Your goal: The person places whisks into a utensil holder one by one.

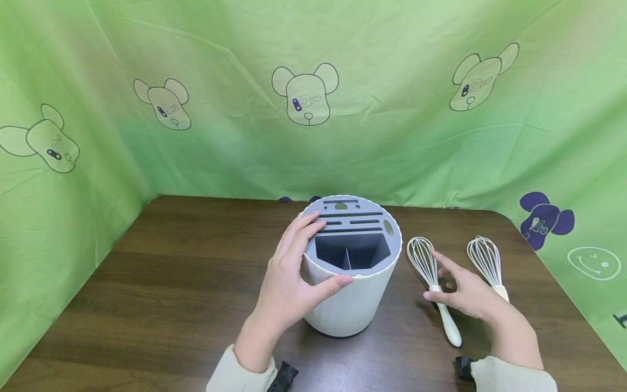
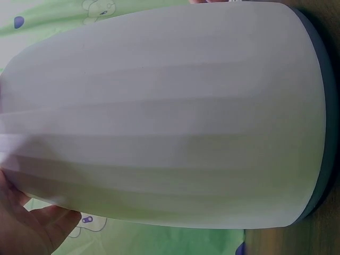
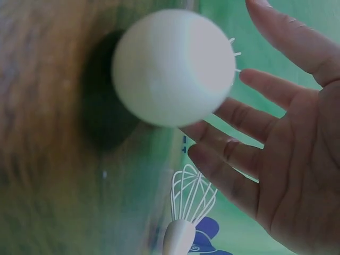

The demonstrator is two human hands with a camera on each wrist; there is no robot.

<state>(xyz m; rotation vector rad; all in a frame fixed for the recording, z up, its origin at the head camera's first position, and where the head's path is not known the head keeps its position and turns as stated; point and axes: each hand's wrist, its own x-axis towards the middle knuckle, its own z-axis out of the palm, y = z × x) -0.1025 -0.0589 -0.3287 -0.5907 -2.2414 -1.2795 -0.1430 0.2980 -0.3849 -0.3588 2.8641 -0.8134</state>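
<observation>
A white utensil holder (image 1: 350, 302) with a grey slotted lid (image 1: 338, 261) stands upright on the table. My left hand (image 1: 289, 272) holds it at the top, fingers over the left rim and thumb along the front. The holder's ribbed wall (image 2: 175, 117) fills most of the left wrist view. To its right lies a white whisk (image 1: 448, 326), wires pointing away from me. Spread around that whisk's neck is my right hand (image 1: 465, 291), thumb and fingers apart. From the right wrist, the whisk's rounded handle end (image 3: 172, 69) hides some fingertips.
A second white whisk (image 1: 485, 258) lies further right, partly behind my right hand. The brown wooden table (image 1: 171, 283) reaches back to a green printed cloth (image 1: 235, 152), which hangs behind and at both sides.
</observation>
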